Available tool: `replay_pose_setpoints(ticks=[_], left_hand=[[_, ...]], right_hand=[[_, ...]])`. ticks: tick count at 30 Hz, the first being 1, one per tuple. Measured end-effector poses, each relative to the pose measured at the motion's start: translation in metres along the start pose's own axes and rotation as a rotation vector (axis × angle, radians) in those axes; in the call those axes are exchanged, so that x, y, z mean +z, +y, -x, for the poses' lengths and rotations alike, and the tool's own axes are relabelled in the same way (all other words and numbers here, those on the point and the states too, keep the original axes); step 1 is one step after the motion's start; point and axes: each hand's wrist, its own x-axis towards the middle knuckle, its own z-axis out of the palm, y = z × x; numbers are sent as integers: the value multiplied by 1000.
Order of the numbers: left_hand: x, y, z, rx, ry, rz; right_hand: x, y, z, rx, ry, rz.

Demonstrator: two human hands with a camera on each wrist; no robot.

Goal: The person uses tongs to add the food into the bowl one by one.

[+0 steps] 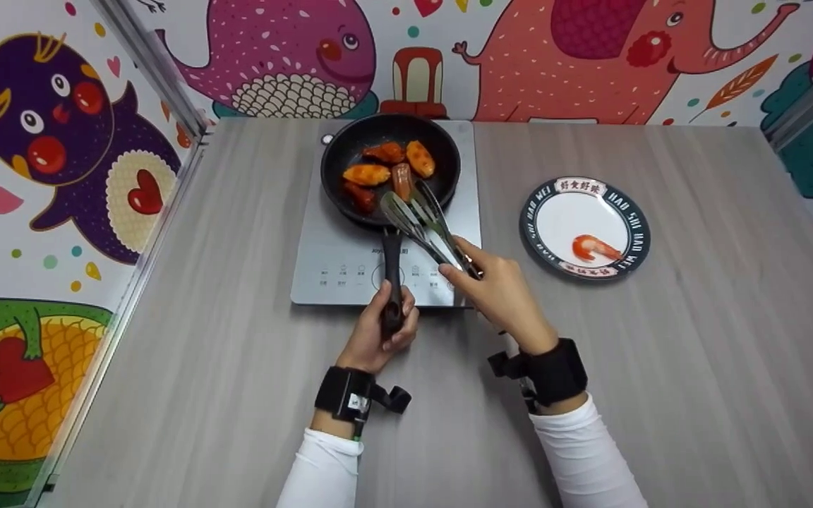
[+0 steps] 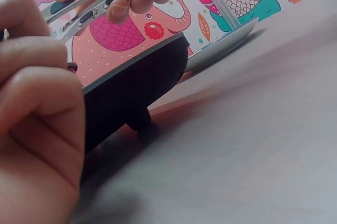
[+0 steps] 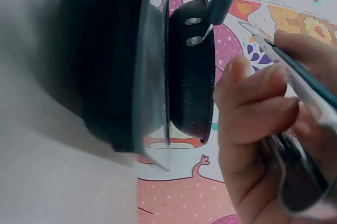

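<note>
My left hand (image 1: pixel 366 342) grips the black handle (image 1: pixel 393 268) of a frying pan (image 1: pixel 378 128). Several pieces of food lie in the pan, among them orange wing-shaped pieces (image 1: pixel 367 175), dark red ones (image 1: pixel 360 197) and a brown piece (image 1: pixel 401 180). My right hand (image 1: pixel 507 300) holds metal tongs (image 1: pixel 426 240), thumb and fingers on opposite arms. Their spread heads reach over the pan's near right rim, close to the brown piece. In the right wrist view, curled fingers (image 3: pixel 258 113) surround the tongs' dark-lined arms.
Under the pan is a silver induction cooktop (image 1: pixel 336 282) with touch controls. To the right, a dark-rimmed plate (image 1: pixel 569 219) bears a shrimp (image 1: pixel 593 247). Cartoon-printed panels (image 1: pixel 293 56) border the back and sides of the wood-grain table (image 1: pixel 223 317).
</note>
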Motion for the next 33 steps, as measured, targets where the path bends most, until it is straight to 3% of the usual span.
replay_pose_setpoints(ticks=[2, 4, 8, 11, 17, 25, 33], left_hand=[[0, 1, 1, -1, 1, 11], [0, 2, 1, -3, 2, 21], [0, 2, -1, -7, 1, 22], [1, 2, -1, -9, 3, 16], [1, 1, 0, -9, 15, -14], [0, 1, 1, -13, 16, -22], [0, 1, -1, -6, 10, -29]], right_hand=[[1, 1, 0, 2, -6, -66], [2, 2, 0, 13, -11, -211], [0, 3, 0, 24, 27, -707], [-3, 2, 0, -24, 91, -1048], [-6, 1, -1, -74, 227, -1527], [-7, 20, -10, 27, 413, -1935], [3, 44, -17, 189, 520, -2157]])
